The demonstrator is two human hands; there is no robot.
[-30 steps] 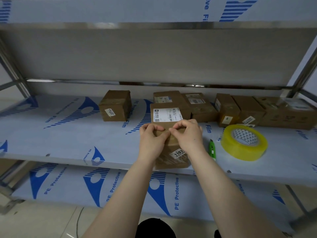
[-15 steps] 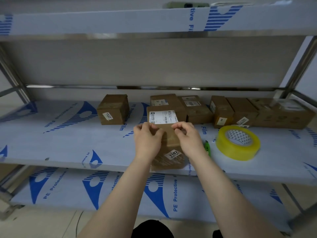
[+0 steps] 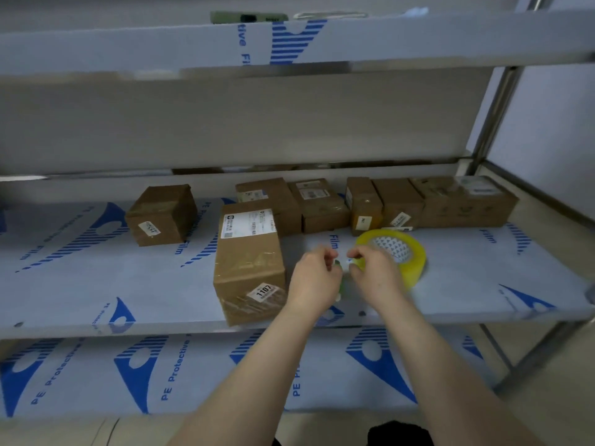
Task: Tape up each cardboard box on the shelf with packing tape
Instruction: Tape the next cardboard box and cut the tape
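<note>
A long cardboard box (image 3: 249, 263) bearing a white shipping label and a "1107" sticker lies lengthwise near the front edge of the middle shelf (image 3: 96, 284), clear tape glinting across its top and near end. Just to its right, two bare forearms reach up and in from below, the left hand (image 3: 314, 278) and right hand (image 3: 375, 275) nearly meeting above the shelf, backs to the camera, fingers curled inward; what they pinch, if anything, cannot be told, though a sliver of green shows between them. The right hand overlaps the near-left side of a yellow roll of packing tape (image 3: 407, 255) lying flat. Farther back, a row of small boxes (image 3: 386, 204) lines the rear, with a single box (image 3: 161, 215) standing apart at left.
</note>
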